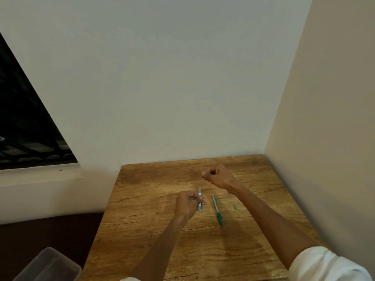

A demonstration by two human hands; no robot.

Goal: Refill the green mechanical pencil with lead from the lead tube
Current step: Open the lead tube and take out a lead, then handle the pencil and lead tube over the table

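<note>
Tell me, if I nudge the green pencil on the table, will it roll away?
Probably a little. The green mechanical pencil looks thin and round, lying flat on the smooth wooden table, so a sideways nudge may roll it. It looks light and stiff, so it should not bend.

**What the view hides**

The right hand pinches something dark, too small to name. The left hand covers the middle of the lead tube. The pencil is blurred (its tip especially). The plastic box runs off the bottom edge.
</note>
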